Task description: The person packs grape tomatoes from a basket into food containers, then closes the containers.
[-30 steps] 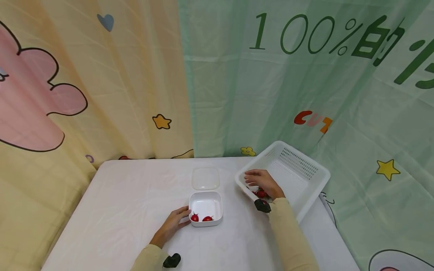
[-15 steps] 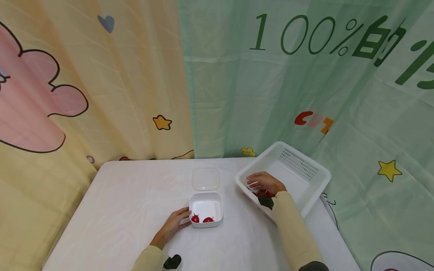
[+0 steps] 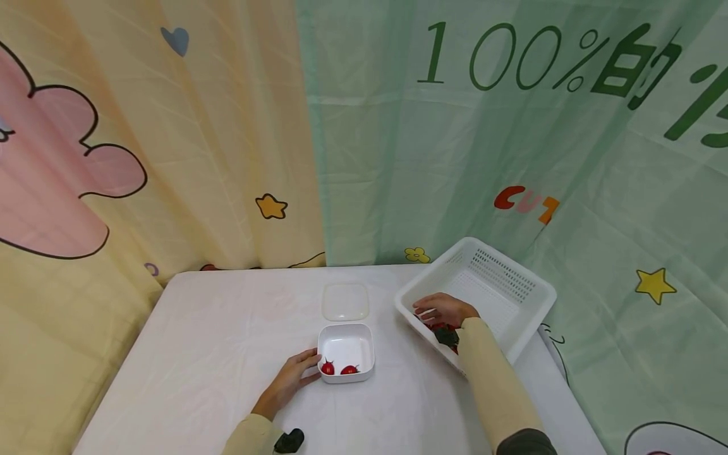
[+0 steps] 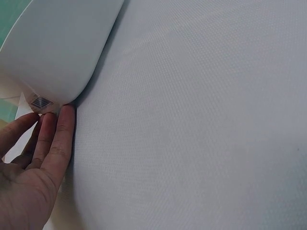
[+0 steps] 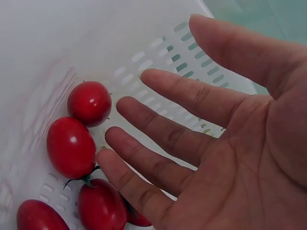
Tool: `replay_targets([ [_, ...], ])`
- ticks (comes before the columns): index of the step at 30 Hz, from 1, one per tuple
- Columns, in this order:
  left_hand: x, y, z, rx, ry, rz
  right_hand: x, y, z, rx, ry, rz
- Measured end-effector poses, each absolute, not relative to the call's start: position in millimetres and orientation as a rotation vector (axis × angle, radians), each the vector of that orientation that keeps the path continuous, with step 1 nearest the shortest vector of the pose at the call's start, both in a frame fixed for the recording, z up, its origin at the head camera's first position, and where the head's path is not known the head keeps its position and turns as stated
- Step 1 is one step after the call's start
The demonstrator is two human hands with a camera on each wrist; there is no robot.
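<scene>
A small square white box (image 3: 345, 344) stands on the table with two red cherry tomatoes (image 3: 349, 370) along its near side. My left hand (image 3: 286, 382) touches the box's left wall with its fingertips, fingers fairly straight; the left wrist view has them right at the bottom edge. Inside the white plastic basket (image 3: 514, 278), my right hand (image 5: 206, 134) hovers with spread fingers and nothing in them. Several cherry tomatoes (image 5: 71, 147) lie by its fingertips in the right wrist view, some with green stems. My right hand and wrist partly hide them in the head view.
A clear, flat lid (image 3: 345, 301) lies behind the box on the white table (image 3: 199, 341). The basket has slotted walls and sits at an angle at the table's right side. Printed curtains (image 3: 375, 158) hang behind the table and to its sides.
My right hand has shifted slightly to the right and lower into the basket, over the tomatoes. The left hand and the box stay where they were.
</scene>
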State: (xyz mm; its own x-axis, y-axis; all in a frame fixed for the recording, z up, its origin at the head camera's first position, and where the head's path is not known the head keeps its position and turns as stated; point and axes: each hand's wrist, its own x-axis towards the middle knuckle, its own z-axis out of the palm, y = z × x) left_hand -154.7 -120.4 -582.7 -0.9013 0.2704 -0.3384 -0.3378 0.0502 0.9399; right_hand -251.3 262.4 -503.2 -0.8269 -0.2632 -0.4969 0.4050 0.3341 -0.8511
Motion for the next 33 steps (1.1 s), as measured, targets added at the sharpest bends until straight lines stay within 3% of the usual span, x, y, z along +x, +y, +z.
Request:
replay_targets([
  [33, -157, -120, -585, -0.061, 1.896, 1.912, -260, 269, -514, 0.112, 2.017, -1.399],
])
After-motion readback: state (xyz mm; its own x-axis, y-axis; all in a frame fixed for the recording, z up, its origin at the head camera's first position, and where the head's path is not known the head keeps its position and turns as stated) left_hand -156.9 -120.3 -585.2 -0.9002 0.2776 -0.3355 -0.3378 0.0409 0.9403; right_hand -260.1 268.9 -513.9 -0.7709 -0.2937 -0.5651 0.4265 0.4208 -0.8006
